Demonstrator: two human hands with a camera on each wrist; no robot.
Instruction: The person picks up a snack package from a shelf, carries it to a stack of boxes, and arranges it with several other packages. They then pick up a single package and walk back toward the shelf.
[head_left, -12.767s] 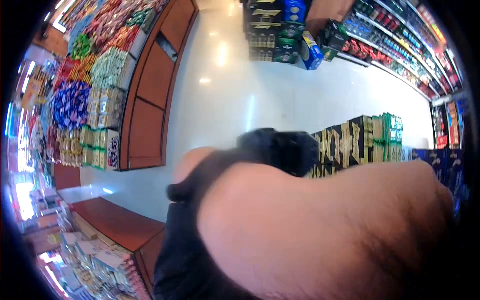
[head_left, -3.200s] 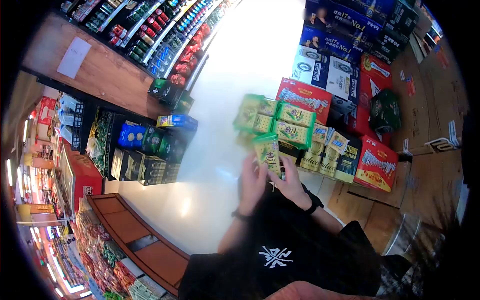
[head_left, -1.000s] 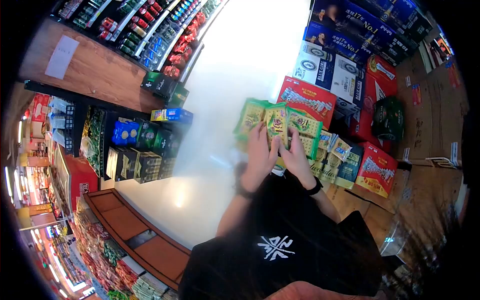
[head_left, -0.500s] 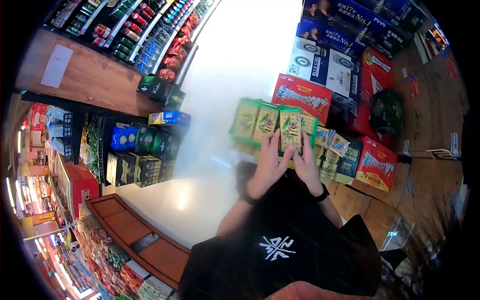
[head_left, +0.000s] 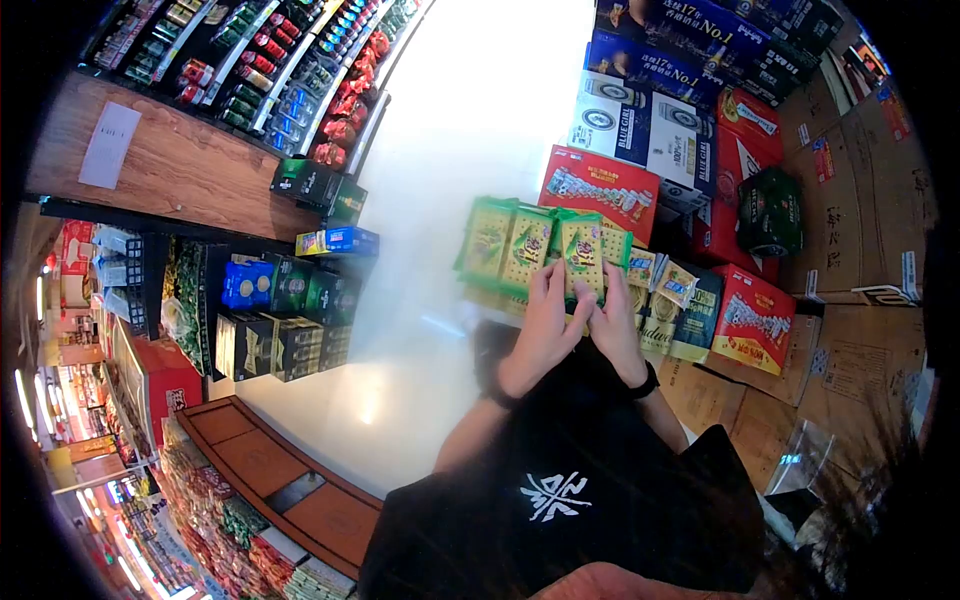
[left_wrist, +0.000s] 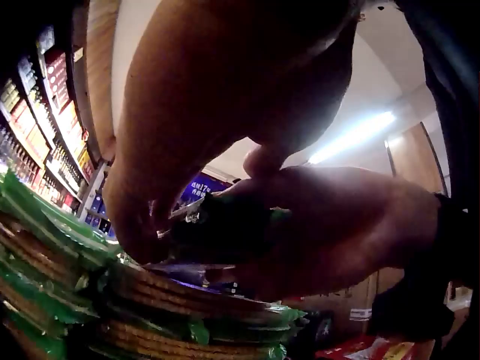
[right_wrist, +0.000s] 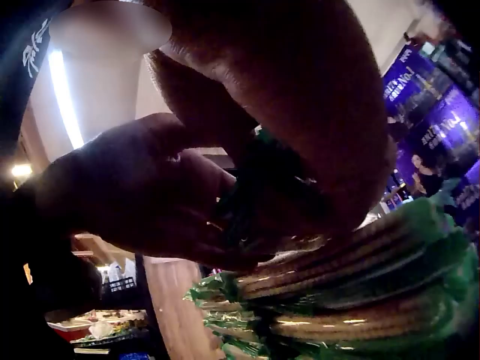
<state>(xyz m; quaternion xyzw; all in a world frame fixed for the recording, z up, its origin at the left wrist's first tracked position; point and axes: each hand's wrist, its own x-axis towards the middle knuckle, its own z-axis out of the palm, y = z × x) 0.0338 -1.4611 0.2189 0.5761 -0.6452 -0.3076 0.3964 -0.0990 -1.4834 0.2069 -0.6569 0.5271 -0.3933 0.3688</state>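
Observation:
Both hands meet at the near end of a green-and-yellow cracker packet (head_left: 582, 252) in the head view. My left hand (head_left: 543, 330) grips its left side and my right hand (head_left: 616, 335) its right side, thumbs close together. Beneath and beside it lie stacked cracker packets (head_left: 488, 245) of the same kind. In the left wrist view the stack (left_wrist: 195, 304) shows as green-edged layers below the fingers. The right wrist view has the held packet dark between the hands, close over the stack (right_wrist: 337, 300).
Under and behind the packets stand beer cartons: a red box (head_left: 600, 190), white-and-blue boxes (head_left: 615, 118) and another red box (head_left: 752, 320). Brown cartons (head_left: 850, 230) line the right. Drink shelves (head_left: 270, 70) and a wooden counter (head_left: 170, 150) are across the pale floor (head_left: 420, 240).
Earliest, a blurred arm crossed a different view of the shop. Three seconds ago a packet was held nearer the body. Over the last second the hands moved right across the stack, then stayed nearly still.

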